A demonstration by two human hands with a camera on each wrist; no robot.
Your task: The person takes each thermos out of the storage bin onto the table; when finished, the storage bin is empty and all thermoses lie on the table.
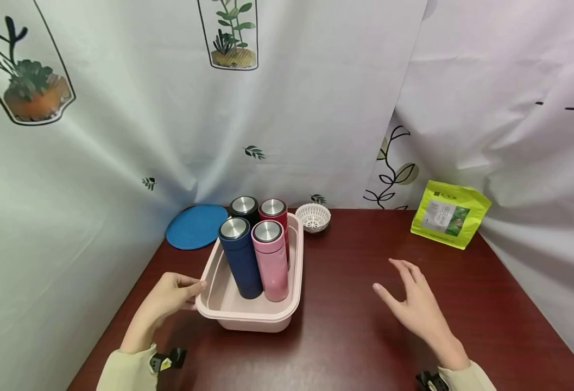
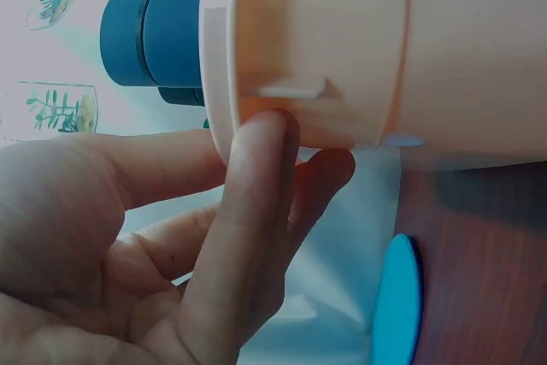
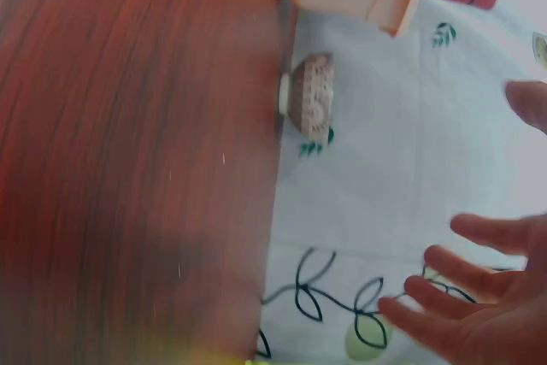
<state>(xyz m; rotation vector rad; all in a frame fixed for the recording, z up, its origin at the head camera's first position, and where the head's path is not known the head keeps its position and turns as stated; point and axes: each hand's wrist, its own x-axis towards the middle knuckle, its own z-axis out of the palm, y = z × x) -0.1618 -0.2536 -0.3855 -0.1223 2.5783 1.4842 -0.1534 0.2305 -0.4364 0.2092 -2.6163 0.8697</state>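
Observation:
My left hand (image 1: 171, 296) pinches the near left rim of a pale pink plastic basin (image 1: 254, 315), thumb above and fingers under the lip, as the left wrist view shows. Inside the basin stand a navy bottle (image 1: 241, 260), a pink bottle (image 1: 273, 266), a red bottle (image 1: 281, 214) and a black bottle (image 1: 244, 205), each with a silver-topped lid. To the right of the basin, my right hand (image 1: 416, 307) hovers over the table with fingers spread, holding nothing. In the right wrist view its fingers (image 3: 479, 271) point toward the back curtain.
A blue round mat (image 1: 196, 227) lies behind the basin at the left. A small white woven bowl (image 1: 313, 218) sits at the table's back edge. At the back right a green pouch (image 1: 450, 213) leans by the curtain. Dark red wooden table (image 1: 345, 282) underneath.

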